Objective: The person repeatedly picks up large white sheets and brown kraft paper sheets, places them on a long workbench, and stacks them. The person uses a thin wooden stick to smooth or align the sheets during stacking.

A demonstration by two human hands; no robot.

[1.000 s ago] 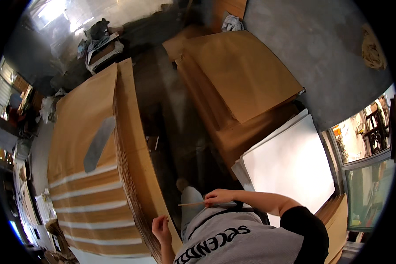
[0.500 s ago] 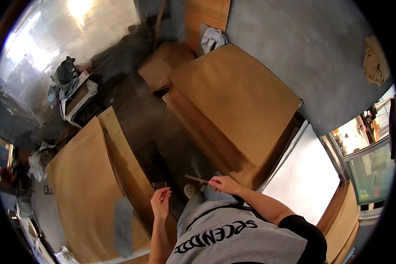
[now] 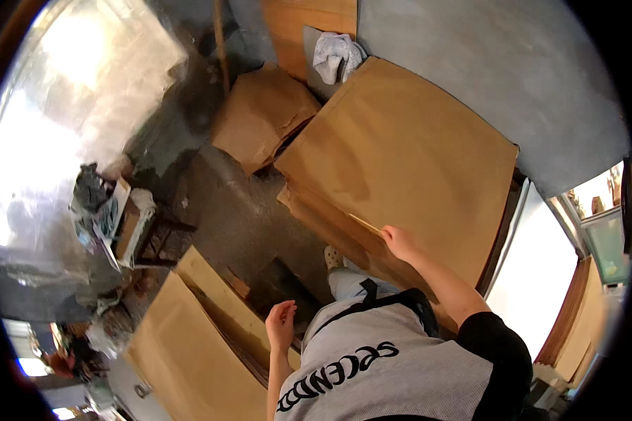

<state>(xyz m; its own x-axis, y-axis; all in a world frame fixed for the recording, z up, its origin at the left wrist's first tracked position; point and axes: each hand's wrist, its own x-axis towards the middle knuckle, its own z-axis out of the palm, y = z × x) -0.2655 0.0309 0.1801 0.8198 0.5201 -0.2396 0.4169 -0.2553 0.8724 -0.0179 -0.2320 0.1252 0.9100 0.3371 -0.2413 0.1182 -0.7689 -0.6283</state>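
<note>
My right hand (image 3: pixel 402 243) is closed on one end of a thin, light brown stick (image 3: pixel 365 224). The stick slants up and to the left, over the near edge of a tall stack of large brown sheets (image 3: pixel 407 154). Whether its tip touches the sheets cannot be told. My left hand (image 3: pixel 281 325) hangs lower and to the left, fingers curled in, with nothing visible in it. Beside that hand lies a second pile of brown sheets (image 3: pixel 189 351), with a paler board (image 3: pixel 221 295) along its edge.
Folded brown sheets (image 3: pixel 263 116) and a grey cloth (image 3: pixel 337 56) are at the far end. White sheets (image 3: pixel 534 274) stand to the right. A stool (image 3: pixel 163 235) heaped with rags is at left. A dark flat piece (image 3: pixel 284 284) lies on the floor near my shoe (image 3: pixel 333 258).
My right hand has moved up and to the right with the stick, toward the tall stack. My left hand stays low, fingers curled. The whole view has turned and shifted.
</note>
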